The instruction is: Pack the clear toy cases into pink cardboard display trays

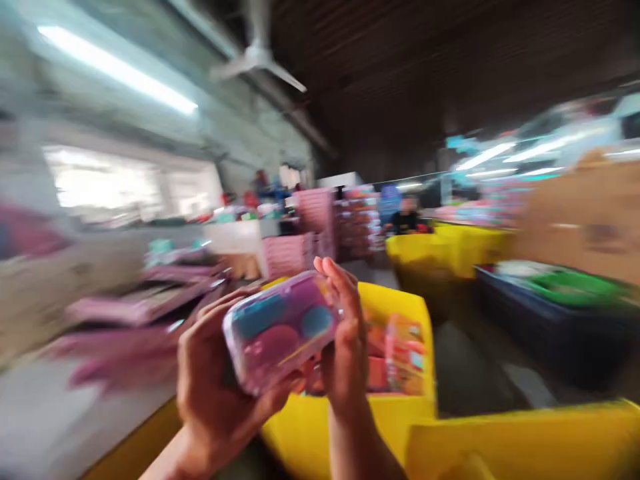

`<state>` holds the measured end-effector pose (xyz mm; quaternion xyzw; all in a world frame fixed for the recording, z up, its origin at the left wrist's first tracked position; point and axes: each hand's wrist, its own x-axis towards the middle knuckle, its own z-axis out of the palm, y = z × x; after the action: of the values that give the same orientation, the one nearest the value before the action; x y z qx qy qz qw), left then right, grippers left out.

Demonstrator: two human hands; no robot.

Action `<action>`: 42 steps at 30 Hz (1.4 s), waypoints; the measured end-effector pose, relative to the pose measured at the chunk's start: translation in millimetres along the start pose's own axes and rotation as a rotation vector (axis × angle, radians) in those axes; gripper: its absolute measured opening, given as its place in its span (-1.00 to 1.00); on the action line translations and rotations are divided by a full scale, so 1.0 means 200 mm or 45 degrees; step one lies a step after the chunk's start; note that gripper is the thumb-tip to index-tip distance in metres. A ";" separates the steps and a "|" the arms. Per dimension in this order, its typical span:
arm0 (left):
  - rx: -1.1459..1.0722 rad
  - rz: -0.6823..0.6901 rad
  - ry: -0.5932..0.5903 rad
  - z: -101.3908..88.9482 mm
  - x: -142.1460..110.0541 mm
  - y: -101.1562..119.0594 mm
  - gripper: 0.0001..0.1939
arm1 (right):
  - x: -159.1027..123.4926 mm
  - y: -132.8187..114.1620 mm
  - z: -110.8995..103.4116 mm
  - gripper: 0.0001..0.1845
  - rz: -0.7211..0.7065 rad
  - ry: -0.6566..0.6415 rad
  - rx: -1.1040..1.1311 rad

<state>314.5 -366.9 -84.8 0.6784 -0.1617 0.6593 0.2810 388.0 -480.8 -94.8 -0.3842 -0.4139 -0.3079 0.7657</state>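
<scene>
Both of my hands hold up a clear plastic pack (pixel 280 328) with pink, purple and blue round pieces inside. My left hand (pixel 213 387) wraps the pack's lower left end from behind. Fingers straight and pressed together, my right hand (pixel 345 340) lies against its right end. The pack is tilted, right end higher. The whole view is smeared by motion.
A yellow bin (pixel 400 420) with orange packs stands just behind the hands. More yellow bins (pixel 445 250) and a dark crate with green items (pixel 550 313) lie to the right. Pink packs (pixel 145 303) cover a table at left. A person (pixel 407 217) sits far back.
</scene>
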 end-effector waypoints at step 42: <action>1.521 -1.013 0.448 -2.65 -1.03 -1.09 -0.14 | -1.40 1.15 2.31 -0.54 0.163 -1.499 0.278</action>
<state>0.9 90.0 -339.5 0.6074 0.5306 0.5821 0.1034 254.5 71.0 -248.2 -0.4333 -0.7737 0.0477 0.4597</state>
